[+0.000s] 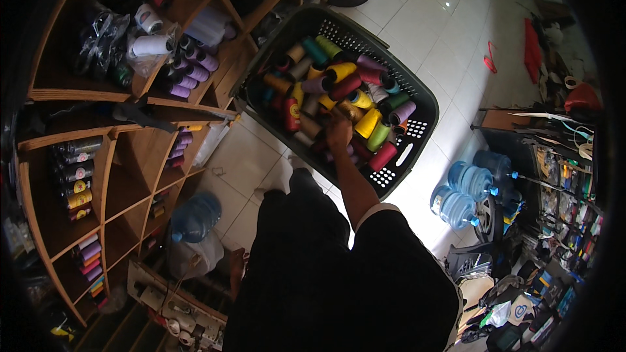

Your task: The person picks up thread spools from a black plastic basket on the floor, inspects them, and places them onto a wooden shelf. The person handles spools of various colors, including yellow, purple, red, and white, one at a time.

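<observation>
One dark basket (427, 107) sits on the floor (417, 39) at the upper centre, its long axis running from upper left to lower right. It holds well over twenty thread cones (368, 122), too overlapped for an exact count; many slant from lower left to upper right. The right hand (339, 133) reaches down among them, its grip unclear. The left hand (238, 266) hangs lower left, its grip also unclear. One water bottle (196, 217) stands near it.
</observation>
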{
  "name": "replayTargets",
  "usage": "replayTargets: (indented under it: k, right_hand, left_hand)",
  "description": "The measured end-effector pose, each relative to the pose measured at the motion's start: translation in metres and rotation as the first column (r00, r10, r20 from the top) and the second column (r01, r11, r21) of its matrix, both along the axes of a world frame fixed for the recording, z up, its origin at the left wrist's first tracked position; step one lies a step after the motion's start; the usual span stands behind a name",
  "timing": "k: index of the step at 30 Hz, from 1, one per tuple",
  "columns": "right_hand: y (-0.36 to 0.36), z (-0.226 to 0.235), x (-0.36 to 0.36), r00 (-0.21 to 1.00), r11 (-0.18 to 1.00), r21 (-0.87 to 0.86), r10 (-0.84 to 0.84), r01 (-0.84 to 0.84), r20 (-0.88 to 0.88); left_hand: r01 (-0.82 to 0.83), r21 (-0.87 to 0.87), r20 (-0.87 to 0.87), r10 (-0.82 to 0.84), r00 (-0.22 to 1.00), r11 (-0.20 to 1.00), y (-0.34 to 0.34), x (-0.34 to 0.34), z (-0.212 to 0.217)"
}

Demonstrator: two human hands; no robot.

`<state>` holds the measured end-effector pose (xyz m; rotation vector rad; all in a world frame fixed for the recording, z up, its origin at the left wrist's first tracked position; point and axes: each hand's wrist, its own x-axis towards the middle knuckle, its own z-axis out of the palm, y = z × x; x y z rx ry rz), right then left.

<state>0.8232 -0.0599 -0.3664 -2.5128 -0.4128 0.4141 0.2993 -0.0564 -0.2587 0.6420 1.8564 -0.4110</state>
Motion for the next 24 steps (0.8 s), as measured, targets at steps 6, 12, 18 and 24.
replayTargets:
  k: [6, 12, 18, 24]
  right_hand:
    - [-0.003, -0.007, -0.002, 0.967, 0.965, 0.258, -0.027, -0.041, 0.255]
    - [0.003, -0.011, 0.002, 0.957, 0.909, 0.374, -0.251, 0.183, 0.142]
    - [0.009, -0.002, 0.014, 0.898, 0.787, 0.588, 0.107, 0.185, -0.426]
    - [0.011, 0.024, 0.025, 0.818, 0.824, 0.524, 0.14, 0.216, -0.558]
  left_hand:
    - [0.038, 0.007, -0.003, -0.038, 0.999, 0.999, -0.003, 0.007, 0.01]
    - [0.012, -0.004, -0.045, -0.012, 0.999, 1.0, -0.002, 0.015, 0.013]
    - [-0.008, -0.142, -0.038, 0.003, 0.999, 0.99, -0.009, -0.041, -0.049]
    - [-0.237, 0.079, 0.277, 0.207, 0.938, 0.968, -0.023, -0.054, -0.065]
